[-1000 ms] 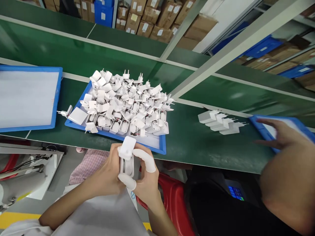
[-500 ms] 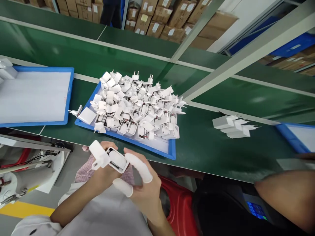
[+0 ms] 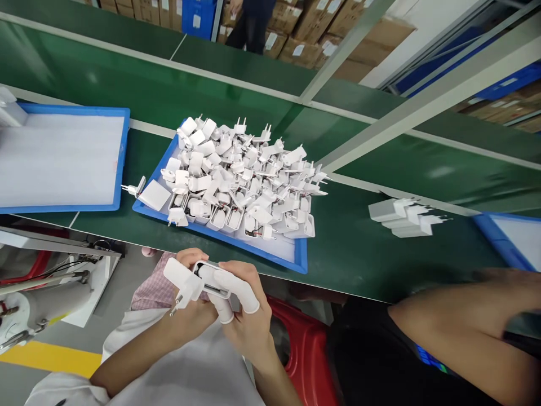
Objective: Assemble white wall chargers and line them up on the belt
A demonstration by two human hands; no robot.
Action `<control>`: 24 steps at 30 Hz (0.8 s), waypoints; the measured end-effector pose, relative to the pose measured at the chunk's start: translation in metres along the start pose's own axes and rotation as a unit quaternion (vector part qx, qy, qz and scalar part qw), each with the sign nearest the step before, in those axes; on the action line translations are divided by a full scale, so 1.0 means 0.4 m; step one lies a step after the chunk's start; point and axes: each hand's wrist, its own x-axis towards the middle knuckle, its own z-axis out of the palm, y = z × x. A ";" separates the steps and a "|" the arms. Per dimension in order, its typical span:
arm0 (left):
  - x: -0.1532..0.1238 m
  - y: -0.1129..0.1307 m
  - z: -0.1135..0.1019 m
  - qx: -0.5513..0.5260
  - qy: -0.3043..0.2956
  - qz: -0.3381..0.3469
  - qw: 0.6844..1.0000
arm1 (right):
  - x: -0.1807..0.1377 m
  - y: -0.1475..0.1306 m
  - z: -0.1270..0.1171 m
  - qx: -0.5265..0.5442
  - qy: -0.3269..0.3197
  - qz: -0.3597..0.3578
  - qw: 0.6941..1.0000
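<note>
At far left, one blue-rimmed tray (image 3: 122, 163), white-lined, with at least one white piece (image 3: 13, 114) in its upper corner, cut off at the edge of view. Below, one white cylinder (image 3: 63, 299) on a white stand. Next, one pronged plug piece (image 3: 135, 187) jutting past the left rim of a second blue tray (image 3: 301, 256), just beside one flat white block (image 3: 154, 195); cannot tell whether joined. On that second tray, a dense heap of white chargers (image 3: 240, 175), dozens, overlapping too much to count. In front of its near edge, one left hand (image 3: 194, 313), fingers curled around one white charger (image 3: 207, 276) with casing open and plug cap (image 3: 183, 282) swung out to the left. Opposite, one right hand (image 3: 250, 330), nearly closed, thumb and forefinger in two white finger covers (image 3: 240, 290), set against the casing's right end. Past it, one red seat (image 3: 302, 338). Farther right, three chargers (image 3: 408, 220) in a row on the green bench (image 3: 350, 248), prongs pointing right. At far right, one co-worker's bent arm (image 3: 448, 321), blurred, and one more blue tray (image 3: 494, 237), partly visible.
</note>
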 end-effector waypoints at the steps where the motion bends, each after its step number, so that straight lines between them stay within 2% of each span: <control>1: -0.005 -0.005 0.001 0.003 0.001 0.006 1.000 | -0.001 0.000 0.000 0.005 -0.008 0.002 1.000; 5: -0.023 -0.013 -0.002 0.029 -0.001 0.031 0.999 | -0.013 -0.007 0.007 0.020 0.005 0.038 0.999; 8: -0.031 -0.006 -0.005 0.046 0.010 0.025 0.999 | -0.017 -0.023 0.008 -0.004 0.020 0.039 0.999; 13: -0.037 -0.010 -0.007 0.090 -0.012 0.034 0.995 | -0.009 -0.041 -0.005 -0.035 -0.021 0.031 0.999; 17: -0.045 -0.041 -0.010 0.122 -0.035 0.052 0.991 | -0.009 -0.027 -0.007 -0.016 -0.079 0.069 0.994; 19: -0.049 -0.055 -0.009 0.118 -0.038 0.054 0.991 | -0.013 -0.017 -0.002 0.008 -0.087 0.084 0.993; 24: -0.059 -0.059 -0.008 0.122 0.016 0.061 0.991 | -0.017 -0.027 0.005 0.008 -0.044 0.067 0.997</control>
